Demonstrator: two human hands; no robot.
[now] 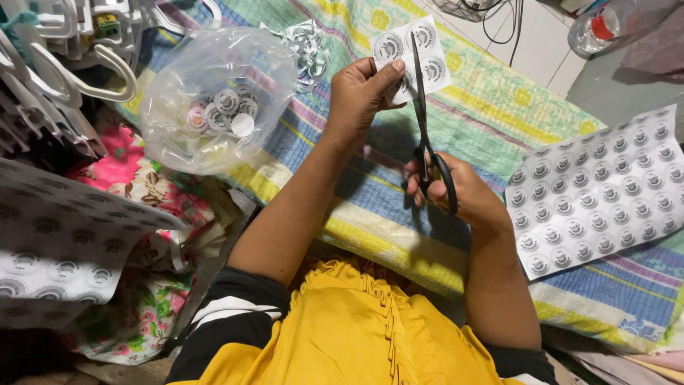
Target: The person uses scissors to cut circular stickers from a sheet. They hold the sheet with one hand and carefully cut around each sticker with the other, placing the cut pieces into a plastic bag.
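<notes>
Bedspread (499,107) — striped in green, blue and yellow — covers the bed across the middle of the view. A large printed sheet (598,192) of round labels lies flat on it at the right, just beside the right wrist. A second sheet (57,242) rests at the left over floral cloth (142,185). A clear bag (214,100) holding cut round labels sits on the bedspread at upper left, near white hangers (78,57). A plastic bottle (598,28) lies on the floor at upper right.

Left hand (360,96): grip clamped on a small label piece (417,53) — thumb and fingers pinch its lower left corner, holding it raised above the bedspread.

Right hand (463,192): grip closed through the handles of black scissors (426,135). The blades point up and cross the middle of the label piece.
</notes>
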